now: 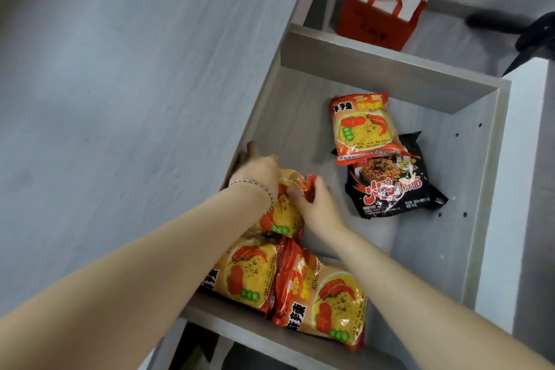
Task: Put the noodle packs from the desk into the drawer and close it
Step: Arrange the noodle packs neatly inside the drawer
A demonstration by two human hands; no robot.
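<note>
Hands both clamped on orange noodle pack (282,213): left hand (258,174) at far-left edge, right hand (312,204) right; long axis near-far, over drawer (480,189).

From my seat the light reads even and bright, diffuse, with no clear source. Soft shadows sit beside my hands on the drawer (468,177) floor and under its far wall. The held noodle pack (285,213) throws small glints off its wrapper near my fingers. Motion blur smears the left hand (258,174); everything looks slightly soft. Wide-angle bending stretches my forearms toward the lower corners.
</note>
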